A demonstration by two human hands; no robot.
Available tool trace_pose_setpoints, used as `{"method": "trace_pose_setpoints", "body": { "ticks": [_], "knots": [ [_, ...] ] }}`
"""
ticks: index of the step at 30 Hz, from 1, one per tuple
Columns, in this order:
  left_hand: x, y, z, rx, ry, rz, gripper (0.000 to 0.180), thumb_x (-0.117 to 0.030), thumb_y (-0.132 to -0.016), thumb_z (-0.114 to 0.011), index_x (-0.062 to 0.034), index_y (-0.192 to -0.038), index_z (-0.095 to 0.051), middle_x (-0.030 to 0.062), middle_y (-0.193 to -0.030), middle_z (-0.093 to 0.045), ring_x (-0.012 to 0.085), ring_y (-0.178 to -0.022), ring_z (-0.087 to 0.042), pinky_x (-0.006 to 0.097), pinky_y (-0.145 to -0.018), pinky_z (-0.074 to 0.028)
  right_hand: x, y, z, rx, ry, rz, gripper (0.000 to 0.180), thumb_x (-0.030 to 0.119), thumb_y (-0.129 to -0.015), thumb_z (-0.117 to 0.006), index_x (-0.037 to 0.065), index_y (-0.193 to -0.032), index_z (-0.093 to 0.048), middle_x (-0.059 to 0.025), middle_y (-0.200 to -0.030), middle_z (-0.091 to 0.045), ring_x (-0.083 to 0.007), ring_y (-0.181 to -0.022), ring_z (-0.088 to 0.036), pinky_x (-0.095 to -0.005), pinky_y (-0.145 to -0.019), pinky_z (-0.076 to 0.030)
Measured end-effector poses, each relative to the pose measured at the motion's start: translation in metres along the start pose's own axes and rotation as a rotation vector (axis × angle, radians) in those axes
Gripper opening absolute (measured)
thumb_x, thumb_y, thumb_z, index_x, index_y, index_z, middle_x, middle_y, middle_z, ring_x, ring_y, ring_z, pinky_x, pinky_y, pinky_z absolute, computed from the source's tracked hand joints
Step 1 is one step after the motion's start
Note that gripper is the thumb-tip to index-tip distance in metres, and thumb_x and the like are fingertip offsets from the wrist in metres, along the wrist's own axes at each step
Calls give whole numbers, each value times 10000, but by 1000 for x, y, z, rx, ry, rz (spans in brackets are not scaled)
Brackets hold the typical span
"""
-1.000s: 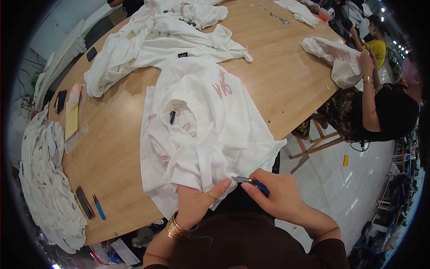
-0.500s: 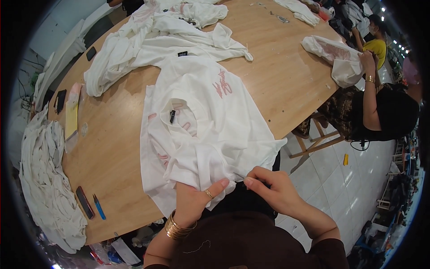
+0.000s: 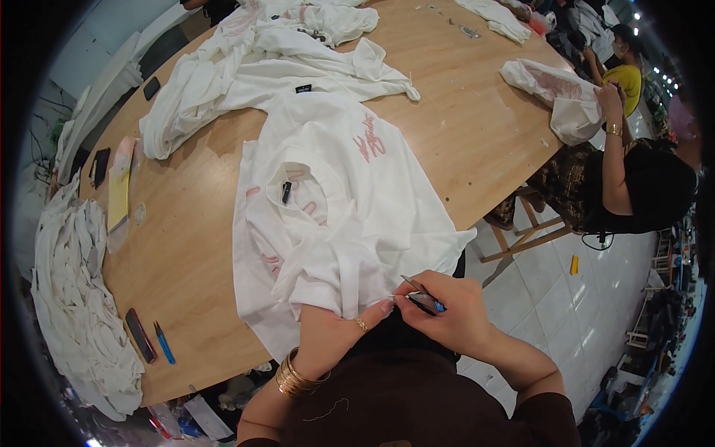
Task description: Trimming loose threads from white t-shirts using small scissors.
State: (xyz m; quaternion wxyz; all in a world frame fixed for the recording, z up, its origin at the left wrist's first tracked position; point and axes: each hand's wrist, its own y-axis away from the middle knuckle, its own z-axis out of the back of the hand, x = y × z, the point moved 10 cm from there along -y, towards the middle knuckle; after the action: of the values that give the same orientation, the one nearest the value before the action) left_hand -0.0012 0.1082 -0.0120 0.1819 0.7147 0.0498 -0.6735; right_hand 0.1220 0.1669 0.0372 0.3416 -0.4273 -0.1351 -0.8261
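A white T-shirt [image 3: 372, 201] with pink print lies over the table edge toward me, its collar facing up. My left hand [image 3: 335, 328] reaches into one sleeve [image 3: 335, 287], its thumb pressing the hem from outside; the other fingers are hidden in the cloth. Thread snips [image 3: 424, 299] with a blue part sit in my right hand [image 3: 450, 309], the blades pointing left past the fingers. Thumb and forefinger of that hand meet right by the sleeve hem, close to my left thumb. Whether they pinch a thread there is too small to tell.
More white shirts [image 3: 223, 82] are heaped at the far side, and a white pile [image 3: 71, 298] hangs at the left. Blue tweezers [image 3: 164, 343] and a dark red case [image 3: 141, 335] lie near left. A co-worker [image 3: 625, 186] handles a white garment [image 3: 555, 97] at right.
The snips' blades now show beyond my right fingers; they were not visible before. My left hand has shifted slightly right with the sleeve. The shirt's body stays in place.
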Motion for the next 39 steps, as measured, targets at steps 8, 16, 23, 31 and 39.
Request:
{"method": "trace_pose_setpoints", "body": {
  "ticks": [8, 16, 23, 31, 39],
  "knots": [
    [-14, 0, -2, -3, -32, -73, 449, -104, -671, -733, 21, -1040, -510, 76, -935, -575, 156, -840, -553, 276, -744, -450, -14, -4, -6, 100, -262, -234, 97, 52, -736, -644, 15, -809, -592, 32, -517, -408, -27, -476, -355, -190, -456, -290],
    [-3, -1, -5, 51, 122, 81, 461, -77, -683, -721, 26, -1071, -495, 71, -944, -585, 144, -850, -558, 270, -756, -454, -28, 3, -14, 157, -367, -322, 161, 158, -799, -605, 22, -870, -555, -32, -542, -448, -81, -505, -424, -218, -504, -367],
    [0, -1, 3, -4, 105, 40, 500, -88, -680, -730, 32, -1096, -480, 90, -1003, -562, 164, -896, -542, 283, -788, -440, -9, 19, -7, 430, -180, -386, 197, 133, -875, -510, 75, -1063, -491, 1, -599, -549, -99, -513, -550, -236, -508, -440],
    [1, -3, 0, 21, -4, 44, 614, -34, -642, -729, 29, -1168, -420, 92, -1051, -542, 164, -941, -540, 286, -810, -446, 15, 22, -3, 394, 203, -72, 145, 137, -860, -522, 78, -990, -501, -82, -537, -504, -276, -421, -503, -348, -395, -390],
    [-3, -1, 1, -7, 25, 13, 507, -118, -677, -738, 41, -1086, -486, 98, -995, -559, 174, -892, -542, 287, -793, -437, 16, 18, -2, 383, 221, -69, 134, 132, -849, -531, 80, -970, -507, -93, -516, -493, -289, -415, -492, -363, -393, -380]
  ]
}}
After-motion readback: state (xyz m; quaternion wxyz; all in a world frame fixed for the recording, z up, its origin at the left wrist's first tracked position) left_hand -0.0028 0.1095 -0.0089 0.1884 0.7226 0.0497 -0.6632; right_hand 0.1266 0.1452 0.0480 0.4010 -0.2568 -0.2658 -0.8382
